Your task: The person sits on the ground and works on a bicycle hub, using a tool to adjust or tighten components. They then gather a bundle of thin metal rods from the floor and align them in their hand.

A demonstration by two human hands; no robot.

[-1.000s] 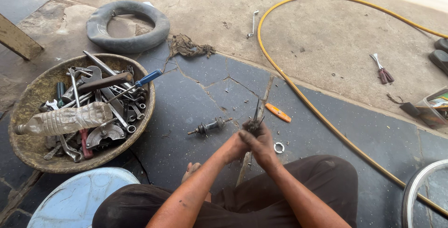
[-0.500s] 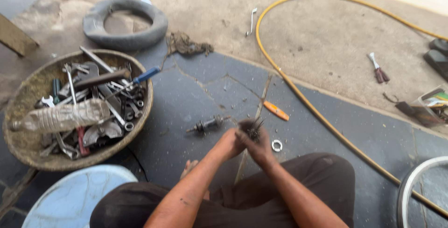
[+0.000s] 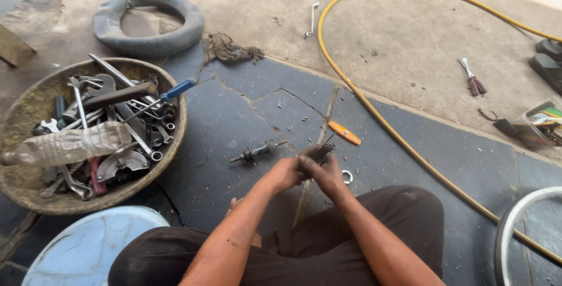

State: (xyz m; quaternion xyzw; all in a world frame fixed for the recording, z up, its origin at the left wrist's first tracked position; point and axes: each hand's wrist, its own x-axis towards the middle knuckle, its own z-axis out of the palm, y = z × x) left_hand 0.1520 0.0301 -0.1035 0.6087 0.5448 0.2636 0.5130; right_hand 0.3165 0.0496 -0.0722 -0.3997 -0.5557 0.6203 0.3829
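Left hand (image 3: 285, 174) and right hand (image 3: 325, 175) pressed together at frame centre, fingers of both curled tight around small dark greasy part (image 3: 319, 153); part projects from fists at 12 o'clock, exact kind not discernible
Metal ring (image 3: 346, 176) on dark floor just beside right hand, 3 o'clock
Axle (image 3: 257, 151) lying near left hand, 10 o'clock
Orange-handled tool (image 3: 344, 133) at 1 o'clock
Basin (image 3: 175, 139) of wrenches at 9 o'clock
Yellow hose (image 3: 374, 116) curving past, 2 o'clock
Inner tube (image 3: 146, 45) far, 11 o'clock

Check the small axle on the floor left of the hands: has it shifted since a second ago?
No. The axle lies at the same angle, still between the tool basket and the orange screwdriver; only the camera moved.
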